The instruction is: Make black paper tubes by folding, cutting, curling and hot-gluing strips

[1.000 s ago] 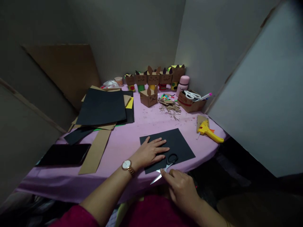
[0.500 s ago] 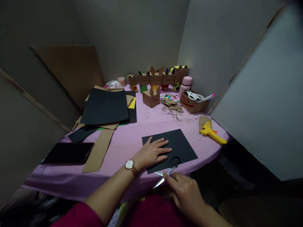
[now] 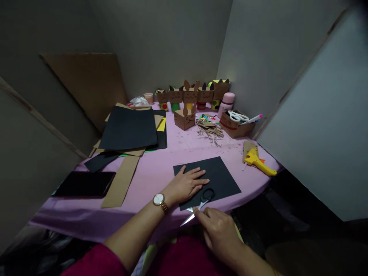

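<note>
Pink cloth covers the table (image 3: 152, 168) and serves as the work surface. A brown cardboard panel (image 3: 89, 84) leans at the rear left. Below it lies a stack of black and brown sheets (image 3: 129, 128). The work sheet, a smaller black sheet (image 3: 222, 178), lies flat near the front edge. Its visible outline is straight and shows no cut or notch; cutting of this piece therefore appears not yet begun, with all shaping left to do.

At the rear stands a row of box-headed figures (image 3: 190, 95) with ears, drawn faces and coloured bases; these appear complete. In front of them, one eared box head (image 3: 184, 119) rests on the cloth with no coloured base visible, so it is probably unfinished.

Left hand (image 3: 188, 186): palm down, fingers spread, resting on the black sheet. Right hand (image 3: 220, 228): fingers curled, gripping the scissors (image 3: 200, 206) near the pivot. The blades are parted and point away to the left; one black loop overlaps the sheet's near edge in view. Whether paper lies between the blades cannot be determined.

Cardboard offcuts (image 3: 209, 130) near the box head indicate earlier trimming.
</note>
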Tool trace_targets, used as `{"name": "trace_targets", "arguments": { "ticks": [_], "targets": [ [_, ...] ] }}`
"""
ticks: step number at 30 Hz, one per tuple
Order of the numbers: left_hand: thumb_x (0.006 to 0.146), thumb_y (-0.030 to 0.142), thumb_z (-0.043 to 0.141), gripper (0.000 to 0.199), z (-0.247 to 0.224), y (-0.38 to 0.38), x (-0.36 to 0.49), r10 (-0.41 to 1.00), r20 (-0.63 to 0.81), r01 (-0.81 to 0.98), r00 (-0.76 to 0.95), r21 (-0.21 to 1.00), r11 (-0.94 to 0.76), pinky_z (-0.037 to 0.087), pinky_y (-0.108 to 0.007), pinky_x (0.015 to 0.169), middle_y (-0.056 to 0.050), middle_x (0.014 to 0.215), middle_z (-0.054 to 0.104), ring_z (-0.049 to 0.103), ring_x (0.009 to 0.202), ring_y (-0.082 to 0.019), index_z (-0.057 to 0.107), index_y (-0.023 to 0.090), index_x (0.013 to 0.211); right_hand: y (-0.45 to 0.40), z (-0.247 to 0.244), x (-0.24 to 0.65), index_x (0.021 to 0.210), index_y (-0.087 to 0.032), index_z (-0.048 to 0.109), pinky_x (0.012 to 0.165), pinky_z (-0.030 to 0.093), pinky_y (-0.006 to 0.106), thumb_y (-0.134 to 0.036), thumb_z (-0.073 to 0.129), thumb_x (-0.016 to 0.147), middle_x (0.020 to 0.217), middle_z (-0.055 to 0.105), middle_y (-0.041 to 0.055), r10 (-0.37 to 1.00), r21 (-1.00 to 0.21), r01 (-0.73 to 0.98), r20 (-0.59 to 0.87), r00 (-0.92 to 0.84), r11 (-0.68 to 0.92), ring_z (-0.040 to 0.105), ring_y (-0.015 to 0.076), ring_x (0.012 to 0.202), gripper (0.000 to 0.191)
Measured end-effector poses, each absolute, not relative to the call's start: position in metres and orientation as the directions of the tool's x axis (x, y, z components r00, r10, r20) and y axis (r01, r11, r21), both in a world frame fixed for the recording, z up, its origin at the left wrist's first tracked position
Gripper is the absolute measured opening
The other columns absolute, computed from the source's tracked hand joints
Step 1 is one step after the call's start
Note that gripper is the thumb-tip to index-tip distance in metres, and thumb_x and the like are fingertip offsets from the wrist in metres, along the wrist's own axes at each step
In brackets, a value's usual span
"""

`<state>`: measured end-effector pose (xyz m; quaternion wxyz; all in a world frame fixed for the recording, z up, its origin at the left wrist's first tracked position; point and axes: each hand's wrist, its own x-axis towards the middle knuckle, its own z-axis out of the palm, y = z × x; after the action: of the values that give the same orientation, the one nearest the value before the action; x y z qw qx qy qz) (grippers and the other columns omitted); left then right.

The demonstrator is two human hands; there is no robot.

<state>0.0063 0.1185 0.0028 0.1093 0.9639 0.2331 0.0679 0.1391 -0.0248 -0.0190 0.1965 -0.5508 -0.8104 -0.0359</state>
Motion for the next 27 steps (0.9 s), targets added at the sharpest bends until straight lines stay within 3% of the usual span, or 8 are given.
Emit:
{"name": "trace_targets", "arguments": {
  "ticks": [27],
  "targets": [
    [0.094,0.035,0.028,0.036,0.0018,0.1180,0.0062,0.462,0.082,0.433,0.883,0.236,-0.870,0.023,-0.060,0.100,-0.001,0.143,0.039,0.029,0.132,-0.021,0.042,0.037,0.127,-0.0244,-0.0228,0.1461,0.112,-0.019,0.060,0.052,0.032,0.027,-0.001,0.050,0.063,0.069,0.061,0.0046,0.854,-0.163,0.877,0.366,-0.371,0.451,0.055,0.0177,0.060,0.053]
  ]
}}
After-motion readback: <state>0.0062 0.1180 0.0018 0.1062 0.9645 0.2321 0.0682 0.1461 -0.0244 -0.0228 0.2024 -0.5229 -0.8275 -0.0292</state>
